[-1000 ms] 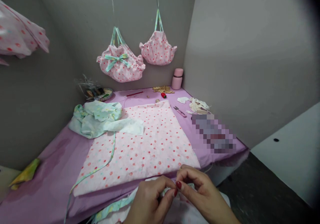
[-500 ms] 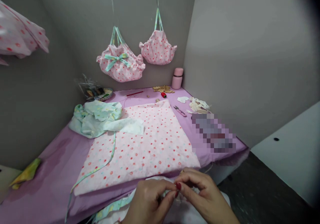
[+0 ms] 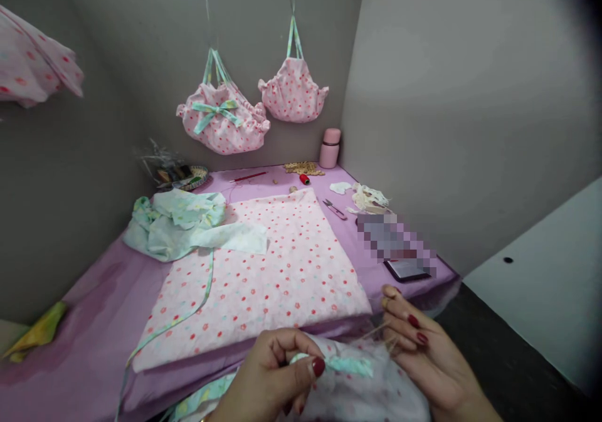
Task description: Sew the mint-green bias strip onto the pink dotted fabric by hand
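My left hand (image 3: 275, 372) is closed in a pinch on a mint-green fabric strip (image 3: 350, 365) just above my lap. The strip runs out to the right of my thumb, over pale pink dotted cloth (image 3: 362, 397) on my lap. My right hand (image 3: 430, 353) is held off to the right with curled fingers. A thin pale thread (image 3: 374, 332) stretches from its fingertips toward the cloth; blur hides whether a needle is there. In front lies a folded pink dotted fabric (image 3: 282, 278), with a crumpled mint-green cloth (image 3: 181, 221) on its left part.
On the purple-covered table (image 3: 94, 321) are thread snips (image 3: 335, 209), a red thread spool (image 3: 305, 179), a pink bottle (image 3: 330, 149), a basket (image 3: 200, 176) and a partly blurred dark phone-like object (image 3: 409, 270). Two dotted bags (image 3: 226, 121) hang against the grey wall.
My hands were together at the fingertips. The right has moved away to the right, drawing the thread, while the left keeps its pinch. More of the green strip shows.
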Demonstrator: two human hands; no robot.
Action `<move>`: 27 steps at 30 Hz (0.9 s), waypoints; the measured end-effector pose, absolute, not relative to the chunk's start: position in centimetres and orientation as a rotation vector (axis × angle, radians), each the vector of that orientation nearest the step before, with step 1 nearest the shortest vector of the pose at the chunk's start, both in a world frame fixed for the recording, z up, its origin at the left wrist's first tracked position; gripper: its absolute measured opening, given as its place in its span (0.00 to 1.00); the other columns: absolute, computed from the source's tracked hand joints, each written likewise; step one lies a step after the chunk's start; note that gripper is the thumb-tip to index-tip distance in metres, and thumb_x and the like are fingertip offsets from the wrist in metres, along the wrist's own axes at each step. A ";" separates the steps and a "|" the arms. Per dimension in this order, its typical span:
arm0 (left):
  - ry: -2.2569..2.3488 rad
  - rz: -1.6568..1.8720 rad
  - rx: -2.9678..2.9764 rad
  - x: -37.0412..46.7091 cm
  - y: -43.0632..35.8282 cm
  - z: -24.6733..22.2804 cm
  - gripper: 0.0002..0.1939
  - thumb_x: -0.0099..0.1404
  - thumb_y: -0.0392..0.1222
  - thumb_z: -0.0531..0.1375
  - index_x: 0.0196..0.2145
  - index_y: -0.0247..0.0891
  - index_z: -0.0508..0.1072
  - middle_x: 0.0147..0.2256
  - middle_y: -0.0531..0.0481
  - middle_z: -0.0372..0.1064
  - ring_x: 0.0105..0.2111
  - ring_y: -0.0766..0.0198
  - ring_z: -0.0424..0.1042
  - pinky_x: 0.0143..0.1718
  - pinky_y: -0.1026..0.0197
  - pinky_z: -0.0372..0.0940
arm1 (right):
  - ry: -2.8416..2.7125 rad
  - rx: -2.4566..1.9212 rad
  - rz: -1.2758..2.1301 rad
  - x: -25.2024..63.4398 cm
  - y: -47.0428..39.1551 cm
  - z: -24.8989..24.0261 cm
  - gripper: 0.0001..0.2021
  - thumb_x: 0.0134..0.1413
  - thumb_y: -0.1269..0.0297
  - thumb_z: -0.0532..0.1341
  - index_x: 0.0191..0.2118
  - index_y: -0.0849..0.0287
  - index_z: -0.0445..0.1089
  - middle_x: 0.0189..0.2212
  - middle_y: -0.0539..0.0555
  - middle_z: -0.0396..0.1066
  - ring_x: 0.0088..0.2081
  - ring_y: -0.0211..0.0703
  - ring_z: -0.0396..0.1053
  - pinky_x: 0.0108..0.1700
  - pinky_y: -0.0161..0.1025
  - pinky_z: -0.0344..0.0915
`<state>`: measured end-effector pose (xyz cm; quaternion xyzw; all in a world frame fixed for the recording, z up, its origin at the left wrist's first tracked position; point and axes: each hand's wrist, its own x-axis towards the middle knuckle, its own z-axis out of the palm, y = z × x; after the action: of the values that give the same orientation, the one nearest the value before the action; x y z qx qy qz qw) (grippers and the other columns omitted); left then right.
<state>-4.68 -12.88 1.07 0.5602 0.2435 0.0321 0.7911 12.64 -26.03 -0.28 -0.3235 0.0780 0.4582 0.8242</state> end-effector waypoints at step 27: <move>0.551 0.432 0.809 -7.5 -9.1 2.8 0.11 0.49 0.45 0.68 0.24 0.36 0.72 0.11 0.64 0.48 0.13 0.78 0.39 0.15 0.73 0.42 | 0.021 -1.860 0.093 18.0 -35.6 -11.7 0.07 0.39 0.61 0.61 0.28 0.56 0.65 0.21 0.50 0.61 0.20 0.40 0.56 0.18 0.34 0.51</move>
<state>-7.52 -9.05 2.80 0.3853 0.2626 0.2060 0.8603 17.97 -35.61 -11.71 -0.8013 0.0089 0.0399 0.5968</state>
